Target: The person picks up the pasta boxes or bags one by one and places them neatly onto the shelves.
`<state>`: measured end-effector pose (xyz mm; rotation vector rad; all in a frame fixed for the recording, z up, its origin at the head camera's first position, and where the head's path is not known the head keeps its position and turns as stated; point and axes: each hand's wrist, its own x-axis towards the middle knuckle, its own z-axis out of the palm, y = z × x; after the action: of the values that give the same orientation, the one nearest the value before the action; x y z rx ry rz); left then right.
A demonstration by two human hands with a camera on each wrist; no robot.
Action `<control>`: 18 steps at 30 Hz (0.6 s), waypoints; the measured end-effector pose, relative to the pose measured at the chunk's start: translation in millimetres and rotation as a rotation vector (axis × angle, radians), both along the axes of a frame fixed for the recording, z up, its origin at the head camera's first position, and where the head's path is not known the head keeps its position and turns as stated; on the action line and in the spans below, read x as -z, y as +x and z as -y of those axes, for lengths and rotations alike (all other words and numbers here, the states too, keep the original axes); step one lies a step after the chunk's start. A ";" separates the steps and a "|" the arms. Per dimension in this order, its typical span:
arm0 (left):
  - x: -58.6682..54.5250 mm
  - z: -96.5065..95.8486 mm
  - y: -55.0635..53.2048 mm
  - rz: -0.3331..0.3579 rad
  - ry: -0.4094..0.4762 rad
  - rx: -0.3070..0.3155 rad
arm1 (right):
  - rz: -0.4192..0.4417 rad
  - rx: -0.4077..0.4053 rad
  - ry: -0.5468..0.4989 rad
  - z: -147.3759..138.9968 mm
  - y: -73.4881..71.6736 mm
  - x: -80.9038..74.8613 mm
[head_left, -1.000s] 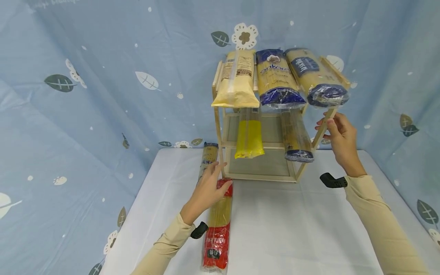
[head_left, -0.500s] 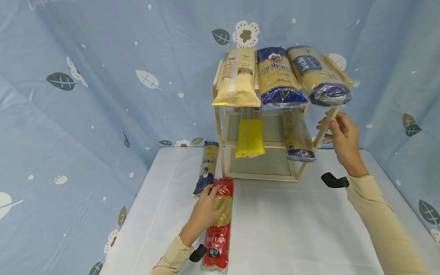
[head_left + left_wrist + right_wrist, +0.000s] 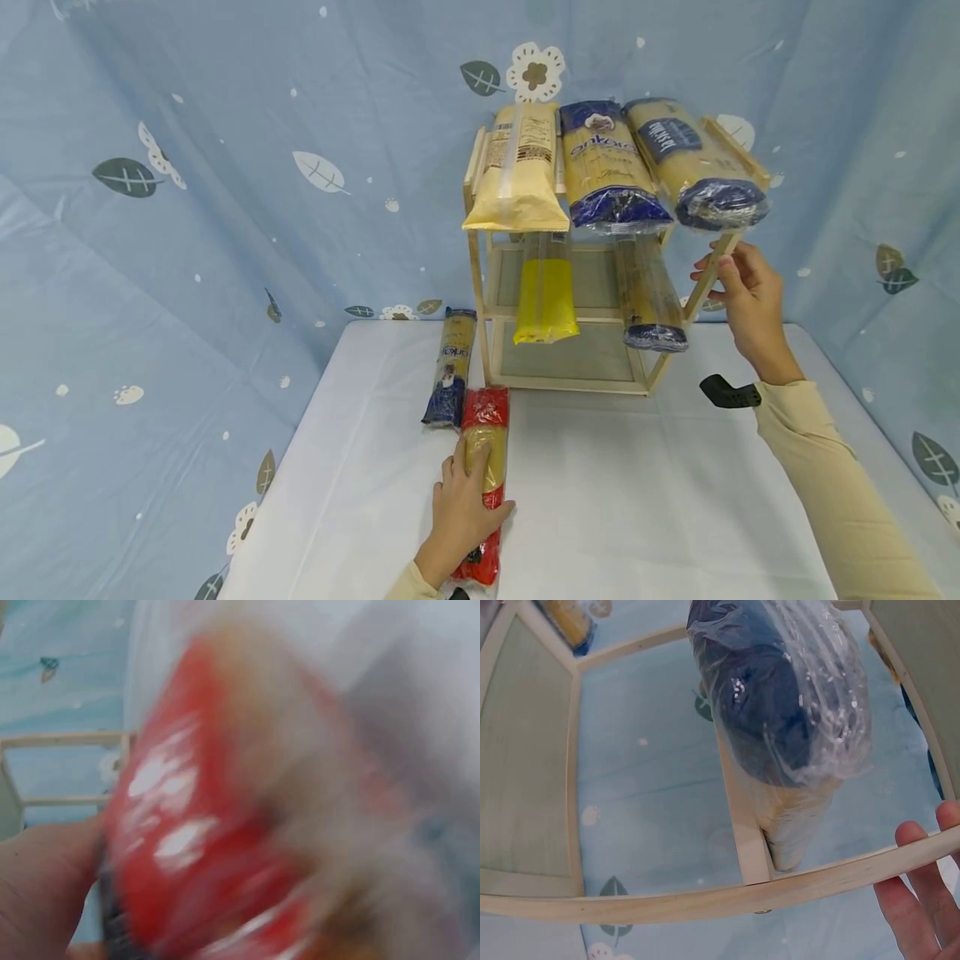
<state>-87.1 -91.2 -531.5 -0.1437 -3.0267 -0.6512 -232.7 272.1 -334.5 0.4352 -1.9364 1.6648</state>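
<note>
A red-and-clear packet of spaghetti (image 3: pixel 486 408) lies lengthwise on the white table, left of centre in the head view. Across its middle rests my left hand (image 3: pixel 465 504), fingers spread over the top and thumb out past the right edge. Close up in the left wrist view, the red packet (image 3: pixel 180 825) is blurred, with my thumb (image 3: pixel 45 877) beside it. My right hand (image 3: pixel 750 300) holds the right front post of a wooden rack (image 3: pixel 570 386). In the right wrist view, fingers (image 3: pixel 911 907) wrap round that wooden bar (image 3: pixel 705 900).
Three pasta packets lie on the rack's top: a cream one (image 3: pixel 517 179), a blue Ankara one (image 3: pixel 607 167) and another blue-ended one (image 3: pixel 686 158). Below sit a yellow packet (image 3: pixel 545 300) and a clear blue-ended one (image 3: pixel 648 300). Another Ankara packet (image 3: pixel 450 367) lies left of the rack.
My left hand has moved back from the rack's left side toward me, down along the red spaghetti packet. The right hand stays on the post.
</note>
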 end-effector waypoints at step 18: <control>10.5 -10.3 4.6 -0.144 0.117 -0.017 | 0.002 0.025 0.029 1.2 1.0 -0.6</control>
<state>-82.6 -80.9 -542.0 -0.1529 -2.8410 -0.7788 -231.8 270.9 -333.9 0.4193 -1.9617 1.6234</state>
